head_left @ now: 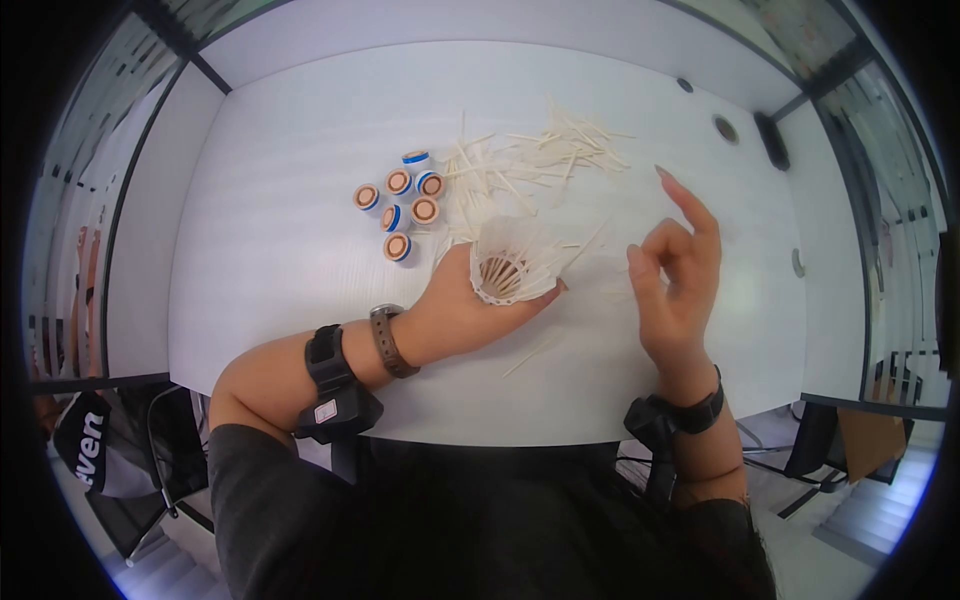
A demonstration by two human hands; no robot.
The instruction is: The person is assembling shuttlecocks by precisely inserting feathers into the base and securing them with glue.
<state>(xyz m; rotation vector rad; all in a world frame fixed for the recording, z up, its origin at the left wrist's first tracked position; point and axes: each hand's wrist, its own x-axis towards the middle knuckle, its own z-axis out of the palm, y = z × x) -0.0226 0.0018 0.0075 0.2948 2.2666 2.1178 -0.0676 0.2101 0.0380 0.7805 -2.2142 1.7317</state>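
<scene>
The person's left hand (465,305) is closed around a white, translucent cup (535,245) with a flared, uneven edge, gripping it above the tabletop (290,130). Several sticks (500,275) lie inside the cup. The right hand (678,280) is raised to the right of the cup, well apart from it, with the index finger extended and the thumb and other fingers curled; whether their tips meet, one cannot tell. Beyond the cup, pale loose sticks (580,150) lie scattered and overlapping, pointing many ways. To their left, seven small jars (397,247) with tan round tops and blue bands form a loose group. A thin stick (530,355) lies nearer the person than the cup. A brown watch (388,340) and a black device (340,412) are on the left arm; a black strap (697,412) circles the right wrist.
</scene>
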